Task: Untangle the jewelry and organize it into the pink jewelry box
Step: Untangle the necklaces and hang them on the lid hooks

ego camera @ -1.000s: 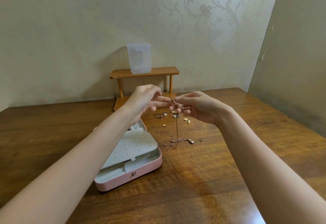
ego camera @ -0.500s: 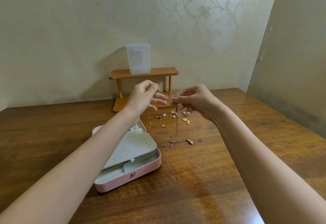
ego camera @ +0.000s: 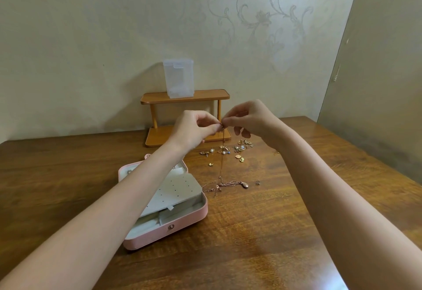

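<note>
Above the table, my left hand and my right hand meet fingertip to fingertip, both pinching the top end of a thin rose-gold chain. The chain hangs straight down to a tangled heap with a drop pendant on the wood. The pink jewelry box lies open at the left, a grey perforated panel across its inside; my left forearm hides part of it. Several small earrings and charms are scattered behind the chain.
A small wooden two-tier shelf stands against the wall with a clear plastic box on top. A small ring lies right of the pendant. The wooden table runs to a wall at the right.
Both hands have risen and drawn closer together, lifting the chain's upper end so that more of it hangs taut above the heap.
</note>
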`<move>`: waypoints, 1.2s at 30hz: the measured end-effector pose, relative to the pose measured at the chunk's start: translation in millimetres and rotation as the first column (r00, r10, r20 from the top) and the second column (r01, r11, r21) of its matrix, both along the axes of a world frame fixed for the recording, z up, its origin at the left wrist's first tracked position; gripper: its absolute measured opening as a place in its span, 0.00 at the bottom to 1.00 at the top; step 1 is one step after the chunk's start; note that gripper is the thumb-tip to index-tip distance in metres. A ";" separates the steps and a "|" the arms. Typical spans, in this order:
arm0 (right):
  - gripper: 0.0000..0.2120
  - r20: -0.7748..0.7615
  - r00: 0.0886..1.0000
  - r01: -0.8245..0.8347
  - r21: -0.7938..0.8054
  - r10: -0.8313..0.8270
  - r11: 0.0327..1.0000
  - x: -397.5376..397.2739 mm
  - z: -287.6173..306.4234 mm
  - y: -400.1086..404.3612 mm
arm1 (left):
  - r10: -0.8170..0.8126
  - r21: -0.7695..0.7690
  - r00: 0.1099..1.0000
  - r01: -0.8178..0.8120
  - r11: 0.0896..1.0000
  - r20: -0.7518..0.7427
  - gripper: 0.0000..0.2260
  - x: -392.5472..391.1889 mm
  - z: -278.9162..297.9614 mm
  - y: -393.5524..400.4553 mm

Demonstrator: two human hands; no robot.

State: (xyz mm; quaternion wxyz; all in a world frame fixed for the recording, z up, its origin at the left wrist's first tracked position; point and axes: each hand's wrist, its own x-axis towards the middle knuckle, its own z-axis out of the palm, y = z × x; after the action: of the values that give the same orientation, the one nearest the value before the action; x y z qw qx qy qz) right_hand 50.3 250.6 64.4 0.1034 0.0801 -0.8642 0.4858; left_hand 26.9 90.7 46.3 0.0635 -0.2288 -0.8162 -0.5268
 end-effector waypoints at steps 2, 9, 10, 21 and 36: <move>0.04 0.027 0.999 -0.044 -0.098 0.047 0.994 2.6 -1.0 2.7 | -0.028 -0.006 1.000 0.028 1.000 -0.013 0.02 -0.2 -0.2 0.8; 0.02 0.097 0.988 -0.097 -0.207 0.119 0.974 3.5 -7.8 6.5 | -0.045 -0.139 0.998 0.038 0.990 -0.050 0.03 -0.8 -6.8 2.5; 0.02 0.101 0.989 -0.093 -0.159 0.109 0.983 2.8 -8.0 5.7 | -0.043 -0.234 0.990 0.010 0.972 -0.133 0.03 0.0 -7.7 3.6; 0.01 0.174 0.965 -0.157 -0.209 0.195 0.965 2.9 -15.9 7.5 | -0.107 -0.114 0.982 0.125 0.986 0.157 0.06 1.0 -8.3 0.8; 0.05 0.280 0.935 -0.152 -0.239 0.218 0.959 0.3 -13.9 15.3 | -0.278 0.254 0.822 0.169 0.952 0.496 0.05 3.3 -4.6 -8.2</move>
State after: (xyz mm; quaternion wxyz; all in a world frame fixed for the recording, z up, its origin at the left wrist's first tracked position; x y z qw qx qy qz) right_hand 50.6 265.9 50.6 -0.0689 0.0744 -0.8011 0.5898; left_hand 30.2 82.5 41.8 -0.2024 -0.1629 -0.7127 -0.6516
